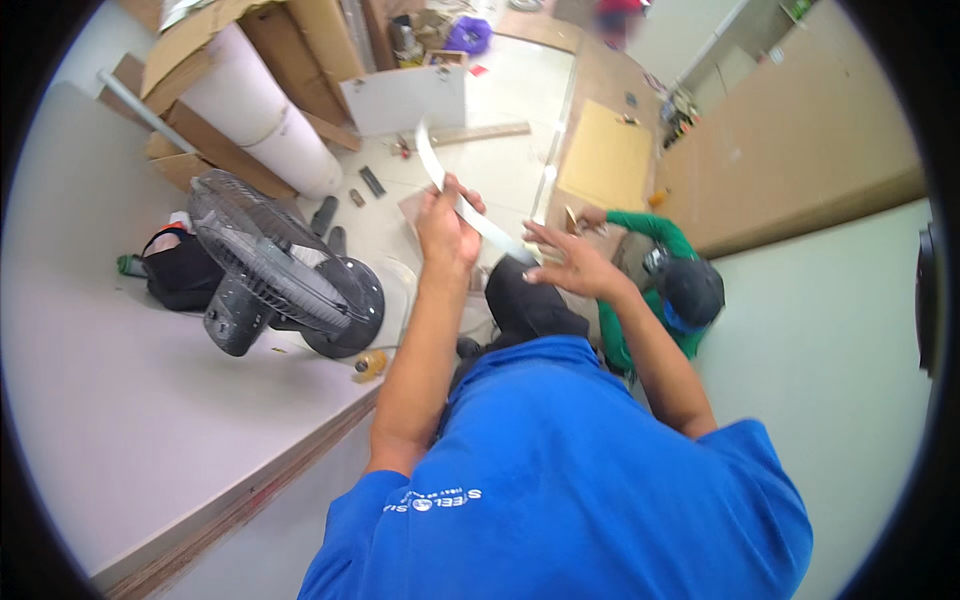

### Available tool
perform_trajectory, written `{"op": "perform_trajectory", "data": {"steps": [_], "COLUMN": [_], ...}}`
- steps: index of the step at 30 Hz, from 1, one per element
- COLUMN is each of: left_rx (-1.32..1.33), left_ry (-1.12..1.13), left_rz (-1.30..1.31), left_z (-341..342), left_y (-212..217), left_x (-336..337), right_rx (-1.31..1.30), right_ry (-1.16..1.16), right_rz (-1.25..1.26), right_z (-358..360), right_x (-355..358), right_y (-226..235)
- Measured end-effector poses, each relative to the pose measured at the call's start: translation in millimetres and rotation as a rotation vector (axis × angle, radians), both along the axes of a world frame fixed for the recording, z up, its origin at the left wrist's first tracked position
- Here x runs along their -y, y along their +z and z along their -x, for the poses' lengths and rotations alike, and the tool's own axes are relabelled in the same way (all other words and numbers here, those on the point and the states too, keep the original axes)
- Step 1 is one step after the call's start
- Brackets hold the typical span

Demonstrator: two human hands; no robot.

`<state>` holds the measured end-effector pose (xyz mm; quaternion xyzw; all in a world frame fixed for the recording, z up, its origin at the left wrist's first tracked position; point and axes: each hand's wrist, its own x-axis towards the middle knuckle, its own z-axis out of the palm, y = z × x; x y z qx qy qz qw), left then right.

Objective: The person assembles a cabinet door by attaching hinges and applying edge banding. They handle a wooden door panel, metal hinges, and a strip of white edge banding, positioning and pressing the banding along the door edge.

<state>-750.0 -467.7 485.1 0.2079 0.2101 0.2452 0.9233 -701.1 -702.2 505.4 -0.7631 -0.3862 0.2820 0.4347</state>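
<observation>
A thin, bendy white strip [490, 232] curves up and away in front of me. My left hand [450, 228] is closed round its middle, with the far end sticking out free past the fingers. At the strip's near end is my right hand [577, 264], its fingers spread apart. The thumb and fingers are beside that end; whether they touch it I cannot tell.
On the pale counter [130, 430] at left stand a black fan [290, 275], a tape roll [370, 365] and a black bag [180, 270]. A co-worker in a green top [655, 228] is low at right, beside a yellowish board [605, 155]. Cardboard [185, 60] and white rolls [290, 150] stand far left.
</observation>
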Motion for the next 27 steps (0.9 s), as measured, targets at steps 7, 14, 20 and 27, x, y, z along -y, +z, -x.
{"op": "perform_trajectory", "data": {"steps": [7, 14, 20, 27], "left_rx": [0.106, -0.025, -0.269, -0.684], "left_ry": [0.079, 0.346, 0.291, 0.017], "left_rz": [0.396, 0.317, 0.259, -0.034], "left_z": [-12, -94, -220, -308], "left_y": [-47, -120, -170, -159], "left_x": [-29, -119, -149, -167], "right_rx": [-0.004, 0.776, 1.057, 0.946], "right_ry": [0.006, 0.070, 0.091, 0.263], "right_rz": [0.299, -0.078, -0.201, -0.112], "right_z": [-52, -190, -327, -443], "right_x": [-41, -98, -177, -229], "right_y": [0, -12, -10, 7]}}
